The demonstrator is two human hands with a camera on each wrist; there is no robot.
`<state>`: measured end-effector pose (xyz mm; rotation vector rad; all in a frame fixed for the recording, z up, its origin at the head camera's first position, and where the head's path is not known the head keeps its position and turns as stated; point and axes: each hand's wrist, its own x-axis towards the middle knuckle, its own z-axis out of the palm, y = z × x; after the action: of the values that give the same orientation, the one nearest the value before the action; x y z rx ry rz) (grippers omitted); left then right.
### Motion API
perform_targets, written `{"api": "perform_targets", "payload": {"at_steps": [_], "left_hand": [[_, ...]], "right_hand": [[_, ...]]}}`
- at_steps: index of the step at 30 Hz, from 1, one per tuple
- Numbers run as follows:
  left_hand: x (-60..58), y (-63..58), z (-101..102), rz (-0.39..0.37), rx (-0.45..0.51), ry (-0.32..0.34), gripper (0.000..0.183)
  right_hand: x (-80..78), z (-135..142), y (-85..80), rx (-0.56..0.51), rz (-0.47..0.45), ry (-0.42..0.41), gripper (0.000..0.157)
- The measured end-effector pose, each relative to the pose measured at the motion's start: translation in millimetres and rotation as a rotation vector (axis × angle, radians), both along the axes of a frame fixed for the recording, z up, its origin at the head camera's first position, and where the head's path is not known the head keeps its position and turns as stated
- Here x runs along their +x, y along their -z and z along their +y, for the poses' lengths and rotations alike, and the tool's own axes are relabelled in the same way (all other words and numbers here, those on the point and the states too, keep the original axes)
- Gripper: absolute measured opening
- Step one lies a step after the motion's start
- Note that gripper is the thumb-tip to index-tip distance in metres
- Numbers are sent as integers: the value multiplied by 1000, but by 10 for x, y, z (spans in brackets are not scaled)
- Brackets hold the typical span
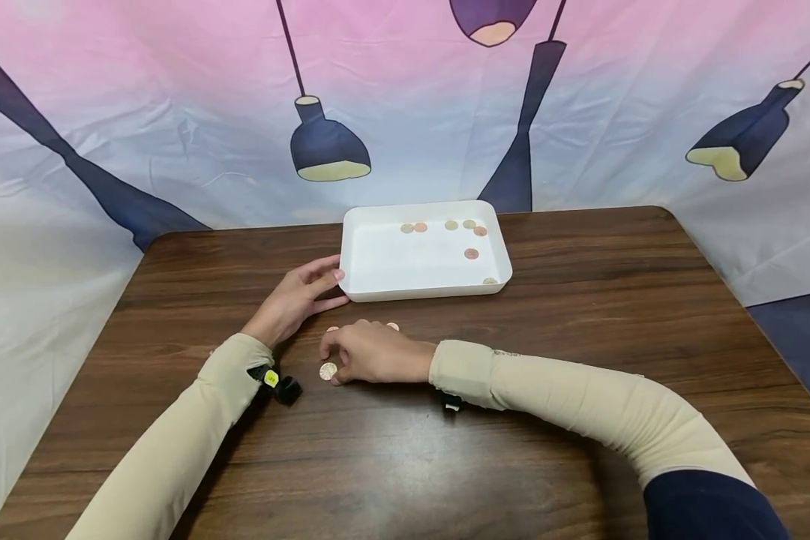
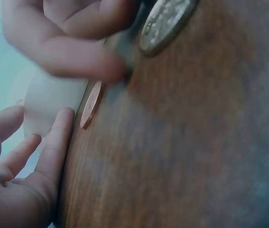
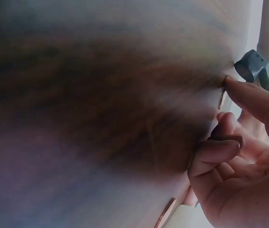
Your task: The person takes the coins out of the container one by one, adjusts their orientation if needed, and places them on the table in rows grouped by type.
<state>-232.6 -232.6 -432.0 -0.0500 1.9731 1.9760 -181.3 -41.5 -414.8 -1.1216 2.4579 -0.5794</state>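
My left hand (image 1: 295, 296) is at the left end of a white tray (image 1: 418, 294), its thumb on the rim and its straight fingers against the side wall. In the left wrist view those fingers touch the pale tray wall (image 2: 44, 107). My right hand (image 1: 374, 352) is low over the table, index finger and thumb spread around a gold-coloured coin (image 1: 328, 371). The thumb is right at the coin's edge; the other fingers are bent, as the right wrist view shows. A copper-coloured coin (image 2: 91, 105) lies just beyond, partly hidden by the right hand in the head view.
Another coin (image 1: 393, 326) lies past the right knuckles. Inside the tray are several copper and gold coins, including a copper coin (image 1: 471, 254) toward its right. The brown wooden table (image 1: 580, 300) ends at a printed cloth backdrop (image 1: 405, 112). Both wrists wear black straps.
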Motion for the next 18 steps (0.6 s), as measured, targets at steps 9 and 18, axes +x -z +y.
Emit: {"api": "perform_targets", "payload": {"at_steps": [9,18], "left_hand": [[-14,-4,28,4,13,-2,59],[-1,-12,-4,5,-18,15,63]], "right_hand": [[1,59,12,-49,-5,9,13],[10,34,10,-16,8,-21,27]]}}
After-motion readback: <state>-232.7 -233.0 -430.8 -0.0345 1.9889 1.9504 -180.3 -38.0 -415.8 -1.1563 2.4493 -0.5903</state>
